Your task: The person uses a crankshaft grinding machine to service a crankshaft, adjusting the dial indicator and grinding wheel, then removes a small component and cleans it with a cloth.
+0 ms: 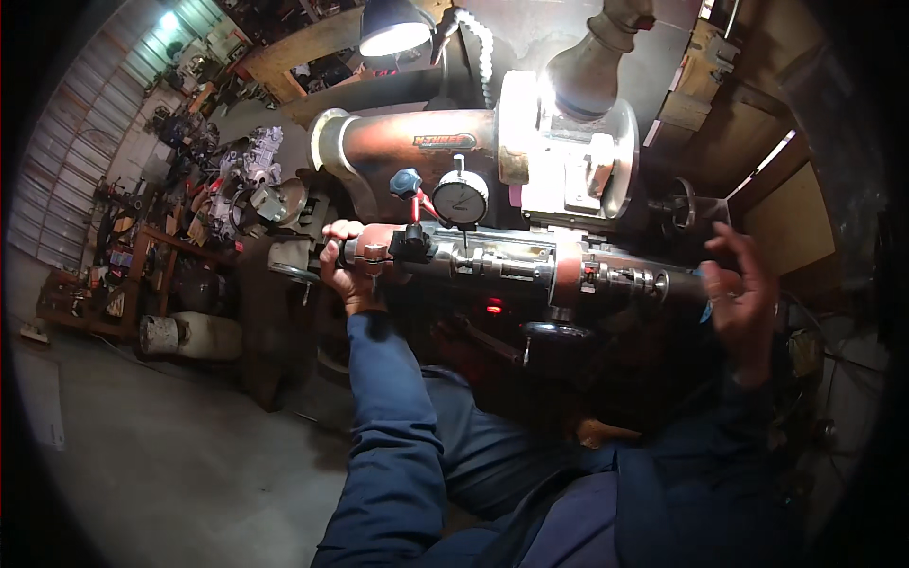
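A slim metal shaft [507,266] with stepped sections lies lengthwise across the machine, between an orange clamp head [377,248] on the left and fittings on the right. My left hand [347,270] is closed around the outer left end of that head, fingers curled over it. Above the shaft stands a round dial indicator [460,200], its stem pointing down at the work. A red holder with a blue knob [406,183] stands beside it. My right hand [740,295] is raised past the shaft's right end, fingers apart, with a bit of blue beside the palm.
Behind the shaft are an orange cylindrical housing [398,142] and a brightly lit wheel guard [519,123]. A lamp [394,34] shines from above. A black handwheel [559,330] juts out at the front, near a red light [493,306]. Metal parts crowd the left side.
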### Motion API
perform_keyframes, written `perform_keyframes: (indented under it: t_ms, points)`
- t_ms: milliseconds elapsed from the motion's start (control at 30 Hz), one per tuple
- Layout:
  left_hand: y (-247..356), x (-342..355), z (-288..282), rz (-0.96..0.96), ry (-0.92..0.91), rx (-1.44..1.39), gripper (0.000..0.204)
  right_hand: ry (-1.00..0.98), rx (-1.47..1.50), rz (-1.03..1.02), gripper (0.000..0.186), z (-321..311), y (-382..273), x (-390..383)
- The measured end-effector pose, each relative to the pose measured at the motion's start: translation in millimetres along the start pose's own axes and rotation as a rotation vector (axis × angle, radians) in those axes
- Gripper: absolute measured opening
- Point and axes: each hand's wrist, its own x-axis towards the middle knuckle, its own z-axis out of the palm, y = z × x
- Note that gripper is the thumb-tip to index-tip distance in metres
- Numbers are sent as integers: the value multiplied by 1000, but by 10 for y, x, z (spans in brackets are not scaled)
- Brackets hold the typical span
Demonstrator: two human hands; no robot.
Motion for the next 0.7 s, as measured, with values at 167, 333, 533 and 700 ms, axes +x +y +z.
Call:
perform_keyframes:
  t_ms: [167,333,533,700]
  points:
    - [85,133,292,-276,487,525,17,145,-212,211,36,-1014,1093,-371]
    - [119,84,398,-278,577,589,14,43,-192,463,40,-1532,2221,-591]
    - [184,130,491,83,901,875,19,-450,-884,647,38,-1420,2684,-1018]
    - [365,85,532,82,1080,715,21,-342,-407,447,34,-1554,3147,-1362]
